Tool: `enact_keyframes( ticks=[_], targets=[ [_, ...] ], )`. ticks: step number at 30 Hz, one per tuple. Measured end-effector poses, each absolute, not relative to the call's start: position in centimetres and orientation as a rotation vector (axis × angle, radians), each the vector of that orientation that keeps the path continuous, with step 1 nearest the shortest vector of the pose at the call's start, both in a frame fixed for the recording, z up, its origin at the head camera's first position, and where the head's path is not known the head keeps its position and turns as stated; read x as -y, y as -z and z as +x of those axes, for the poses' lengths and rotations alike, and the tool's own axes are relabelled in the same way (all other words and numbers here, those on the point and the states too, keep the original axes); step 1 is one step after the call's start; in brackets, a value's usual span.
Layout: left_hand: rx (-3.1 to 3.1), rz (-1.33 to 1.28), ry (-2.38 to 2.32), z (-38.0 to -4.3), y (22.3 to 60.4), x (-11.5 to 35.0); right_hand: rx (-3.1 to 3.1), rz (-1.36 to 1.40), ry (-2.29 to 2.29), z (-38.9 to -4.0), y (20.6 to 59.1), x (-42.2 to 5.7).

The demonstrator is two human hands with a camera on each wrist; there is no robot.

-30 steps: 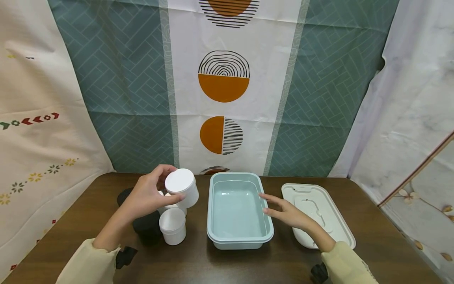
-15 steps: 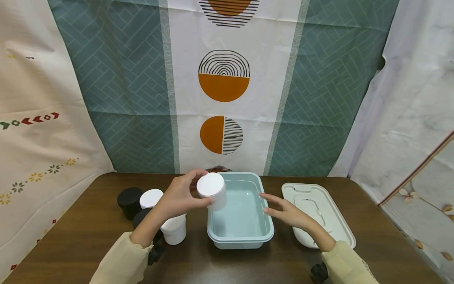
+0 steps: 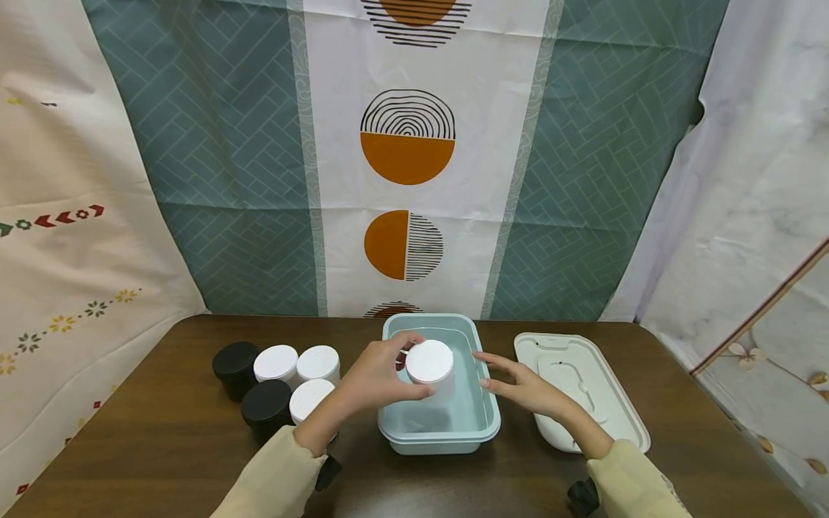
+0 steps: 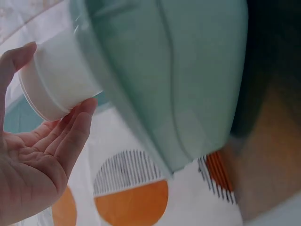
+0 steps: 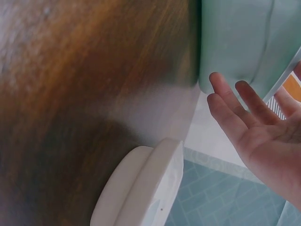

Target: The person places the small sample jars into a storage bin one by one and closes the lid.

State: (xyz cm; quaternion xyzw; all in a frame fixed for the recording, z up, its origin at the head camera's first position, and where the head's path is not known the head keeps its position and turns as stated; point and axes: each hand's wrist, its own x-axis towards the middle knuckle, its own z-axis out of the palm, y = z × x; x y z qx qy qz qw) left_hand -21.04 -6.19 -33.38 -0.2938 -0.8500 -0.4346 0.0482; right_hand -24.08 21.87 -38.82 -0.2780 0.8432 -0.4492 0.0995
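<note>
My left hand (image 3: 382,378) grips a white lidded jar (image 3: 430,362) between thumb and fingers. The jar is upright over the inside of a pale blue-green plastic bin (image 3: 439,437). From the left wrist view, the white jar (image 4: 61,70) shows beside the bin's rim, with thumb and fingers on opposite sides. My right hand (image 3: 527,388) is at the bin's right rim, fingertips overlapping it in the head view. Fingers of the right hand (image 5: 263,136) look spread and loosely extended beside the bin's wall (image 5: 235,37) in the right wrist view, holding nothing.
Left of the bin, white lidded jars (image 3: 277,362) stand grouped with two black jars (image 3: 267,404) on the dark wooden table (image 3: 162,417). A white bin lid (image 3: 592,388) lies at the right. Patterned curtains (image 3: 246,144) hang behind the table's far edge.
My left hand has carried the white jar rightward from the jar group to over the bin, lowering it in the last half second. The right hand has stayed at the rim.
</note>
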Motion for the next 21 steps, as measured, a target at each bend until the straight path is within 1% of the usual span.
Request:
enact_keyframes(
  ticks=[5, 14, 21],
  targets=[
    [2.646, -0.952, 1.311, -21.1, 34.4, 4.8, -2.488, -0.823, 1.330, -24.1, 38.8, -21.9],
    [2.742, -0.975, 1.192, -21.2, 36.4, 2.9, -2.510, -0.838, 1.315, -24.0, 38.7, -21.9],
    [2.801, -1.013, 1.106, -21.3, 37.0, 2.2, -2.522, -0.835, 1.305, -24.0, 38.7, -21.9]
  ],
)
